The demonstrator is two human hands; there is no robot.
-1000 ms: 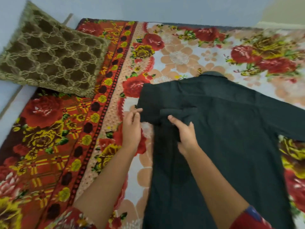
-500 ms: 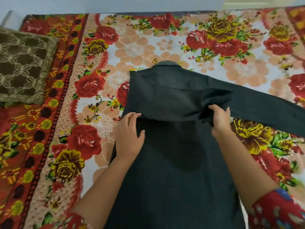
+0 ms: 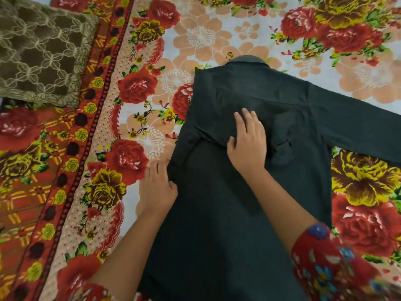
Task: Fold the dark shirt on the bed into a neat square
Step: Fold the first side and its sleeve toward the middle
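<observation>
Bed w/ floral bedsheet (image 3: 217, 35) fills the view: red/yellow roses on a pale ground, red patterned border strip down the left side.

Dark green-black woven shirt (image 3: 227, 224) lies flat on the sheet, centre-right. Collar (image 3: 247, 60) is at the far end, and the hem end runs out of frame at the near edge. One long sleeve (image 3: 364, 135) is stretched flat out to the right edge of frame. The other is folded in across the upper body, its end bunched approx mid-chest (image 3: 282, 146).

Olive-brown square cushion w/ pale lattice pattern (image 3: 41, 53) sits top left, partly on the border strip, well apart from the shirt.

Red flower-print cuff of the person's top (image 3: 325, 263) is at bottom right, blurred.

Right hand (image 3: 247, 144): palm down on the folded-in sleeve, fingers (image 3: 246, 118) straight and slightly spread, pressing the cloth flat, gripping nothing.

Left hand (image 3: 157, 187): on the sheet at the shirt's left edge, just below the fold. Fingers (image 3: 156, 170) are fairly straight along the edge and the thumb touches the fabric. Pic is blurred there, so can't tell if it pinches the edge or only rests against it.
</observation>
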